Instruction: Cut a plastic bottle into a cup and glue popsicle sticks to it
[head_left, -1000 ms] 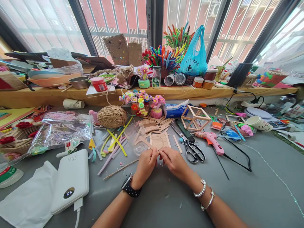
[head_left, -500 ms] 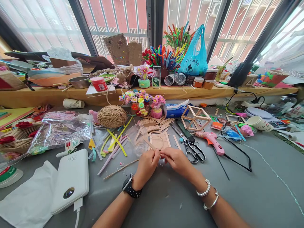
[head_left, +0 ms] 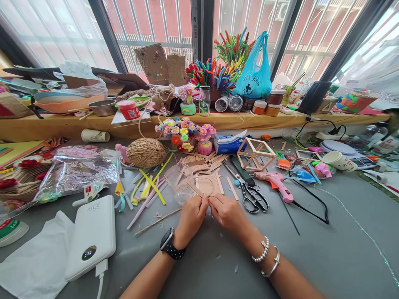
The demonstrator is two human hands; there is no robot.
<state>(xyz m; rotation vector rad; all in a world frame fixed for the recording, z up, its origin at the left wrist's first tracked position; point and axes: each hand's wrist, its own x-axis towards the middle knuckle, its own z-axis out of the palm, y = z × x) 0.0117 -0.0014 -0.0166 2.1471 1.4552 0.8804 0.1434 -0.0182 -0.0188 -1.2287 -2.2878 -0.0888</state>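
My left hand (head_left: 190, 216) and my right hand (head_left: 228, 212) meet over the grey table (head_left: 327, 253), fingertips pinched together. A thin wooden craft stick (head_left: 194, 189) slants up and left from my left fingers, which grip its near end. My right fingertips press against the same spot; what they pinch is too small to make out. Just beyond lies a flat panel of glued sticks (head_left: 209, 184) and a loose pile of sticks (head_left: 199, 162). A black watch sits on my left wrist, bead bracelets on my right.
Scissors (head_left: 249, 193) and a pink glue gun (head_left: 277, 183) with its black cord lie to the right. A wooden stick cube (head_left: 256, 153), twine ball (head_left: 146, 152), clear cup (head_left: 181, 182), white power bank (head_left: 92, 236) and a crowded window ledge (head_left: 62, 124) surround the spot.
Both hands stay pinched together on the stick and have shifted only slightly; the view has drifted a little.
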